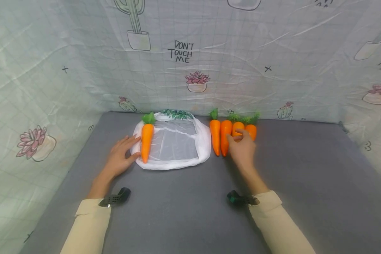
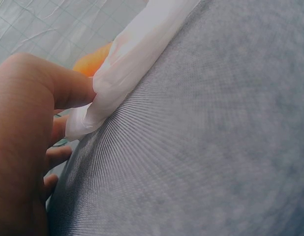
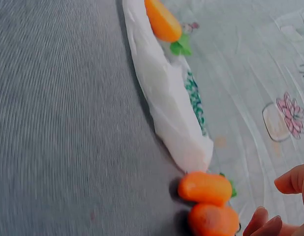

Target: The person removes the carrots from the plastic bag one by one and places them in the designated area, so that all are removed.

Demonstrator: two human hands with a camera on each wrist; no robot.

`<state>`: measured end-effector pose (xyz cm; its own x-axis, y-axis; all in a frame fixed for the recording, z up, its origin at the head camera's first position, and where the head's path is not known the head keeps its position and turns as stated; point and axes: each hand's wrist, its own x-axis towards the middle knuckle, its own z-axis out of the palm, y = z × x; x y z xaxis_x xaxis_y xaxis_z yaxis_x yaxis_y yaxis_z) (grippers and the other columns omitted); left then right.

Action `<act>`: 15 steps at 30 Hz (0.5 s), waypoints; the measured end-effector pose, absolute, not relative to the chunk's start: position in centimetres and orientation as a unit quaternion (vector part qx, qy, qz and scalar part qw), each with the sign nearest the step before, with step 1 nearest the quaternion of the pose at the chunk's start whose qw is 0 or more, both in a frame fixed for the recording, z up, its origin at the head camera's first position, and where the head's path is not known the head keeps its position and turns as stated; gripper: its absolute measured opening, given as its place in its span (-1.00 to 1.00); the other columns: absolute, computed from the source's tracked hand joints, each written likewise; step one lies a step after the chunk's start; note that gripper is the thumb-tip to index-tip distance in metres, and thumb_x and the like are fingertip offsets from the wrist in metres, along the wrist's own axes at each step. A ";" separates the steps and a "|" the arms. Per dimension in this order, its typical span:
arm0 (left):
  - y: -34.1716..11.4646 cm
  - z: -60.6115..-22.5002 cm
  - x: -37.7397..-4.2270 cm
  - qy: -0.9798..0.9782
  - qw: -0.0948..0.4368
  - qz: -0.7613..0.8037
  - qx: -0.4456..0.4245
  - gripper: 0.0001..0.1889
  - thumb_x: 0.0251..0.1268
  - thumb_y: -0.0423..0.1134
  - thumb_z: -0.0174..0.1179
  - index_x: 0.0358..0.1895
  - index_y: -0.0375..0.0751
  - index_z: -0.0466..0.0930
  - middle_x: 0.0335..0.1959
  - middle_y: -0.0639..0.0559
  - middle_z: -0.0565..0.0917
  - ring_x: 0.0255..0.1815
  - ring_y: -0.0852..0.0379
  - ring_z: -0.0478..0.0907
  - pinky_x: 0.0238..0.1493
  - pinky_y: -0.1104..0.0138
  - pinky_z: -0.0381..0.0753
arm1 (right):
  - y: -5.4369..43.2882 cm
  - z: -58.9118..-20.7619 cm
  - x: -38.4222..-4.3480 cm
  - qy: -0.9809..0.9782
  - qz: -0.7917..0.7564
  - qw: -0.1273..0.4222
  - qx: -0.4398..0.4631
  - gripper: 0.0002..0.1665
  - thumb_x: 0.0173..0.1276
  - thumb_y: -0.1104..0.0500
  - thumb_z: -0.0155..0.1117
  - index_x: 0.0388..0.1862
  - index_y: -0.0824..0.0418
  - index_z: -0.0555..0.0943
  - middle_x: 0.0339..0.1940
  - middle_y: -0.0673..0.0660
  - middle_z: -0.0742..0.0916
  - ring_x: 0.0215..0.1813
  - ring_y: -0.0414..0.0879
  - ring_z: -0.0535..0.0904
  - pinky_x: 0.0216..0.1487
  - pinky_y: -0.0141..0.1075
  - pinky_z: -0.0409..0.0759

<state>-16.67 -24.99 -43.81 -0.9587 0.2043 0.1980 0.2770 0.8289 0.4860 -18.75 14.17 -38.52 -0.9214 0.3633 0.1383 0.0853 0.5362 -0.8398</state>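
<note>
A white plastic bag [image 1: 204, 143] with a rolled rim and green print lies spread wide on the grey table. One orange carrot [image 1: 147, 141] with a green top lies inside along its left side. My left hand [image 1: 119, 157] touches the bag's left rim, thumb and fingers apart; the thumb [image 2: 73, 88] presses against the white plastic from outside. Right of the bag, several carrots [image 1: 215, 135] lie side by side, tops to the back. My right hand [image 1: 243, 150] is over the right-hand ones, hiding their lower parts, with a gap between thumb and fingertips [image 3: 260, 216].
Grey cloth covers the table [image 1: 177, 211]. A pale curtain [image 1: 228, 53] with cactus drawings stands close behind the bag and carrots and runs along both sides. Each wrist wears a black camera strap [image 1: 115, 198].
</note>
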 end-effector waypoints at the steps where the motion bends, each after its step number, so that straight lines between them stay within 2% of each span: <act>1: -25.0 -43.8 -16.7 -0.953 0.070 -0.266 -0.127 -0.35 0.32 0.01 0.15 0.40 -0.22 0.28 0.41 -0.26 0.26 0.44 -0.32 0.01 0.40 -0.16 -0.15 | 13.9 -38.5 -18.8 -0.864 0.464 0.150 -0.127 -0.46 0.28 0.04 0.29 0.16 0.28 0.51 -0.26 0.22 0.69 -0.33 0.08 0.59 -0.39 -0.20 0.57; 3: -25.0 -43.9 -16.7 -0.953 0.070 -0.267 -0.127 -0.35 0.32 0.01 0.15 0.40 -0.21 0.28 0.41 -0.25 0.26 0.44 -0.32 0.00 0.40 -0.16 -0.14 | 13.3 -38.4 -18.8 -0.865 0.461 0.155 -0.118 -0.46 0.27 0.04 0.30 0.16 0.29 0.52 -0.27 0.22 0.69 -0.30 0.07 0.58 -0.33 -0.19 0.55; 10: -25.1 -44.1 -16.8 -0.952 0.074 -0.268 -0.129 -0.36 0.32 -0.01 0.15 0.40 -0.21 0.29 0.41 -0.25 0.26 0.44 -0.32 0.01 0.40 -0.16 -0.15 | 11.1 -38.0 -18.5 -0.860 0.480 0.145 -0.097 -0.46 0.26 0.03 0.29 0.17 0.25 0.51 -0.29 0.19 0.68 -0.35 0.05 0.57 -0.44 -0.25 0.54; 15: -25.1 -44.1 -16.8 -0.952 0.075 -0.267 -0.130 -0.36 0.32 0.00 0.15 0.39 -0.21 0.29 0.41 -0.25 0.27 0.44 -0.32 0.01 0.40 -0.15 -0.15 | 9.5 -38.2 -18.5 -0.851 0.498 0.143 -0.081 -0.49 0.27 0.05 0.29 0.14 0.24 0.53 -0.30 0.19 0.68 -0.34 0.02 0.56 -0.41 -0.29 0.50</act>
<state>-16.82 -25.10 -44.12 -0.9547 0.2076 0.2132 0.2882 0.8235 0.4887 -18.46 9.48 -38.15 -0.9459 0.2807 0.1629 -0.0045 0.4904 -0.8715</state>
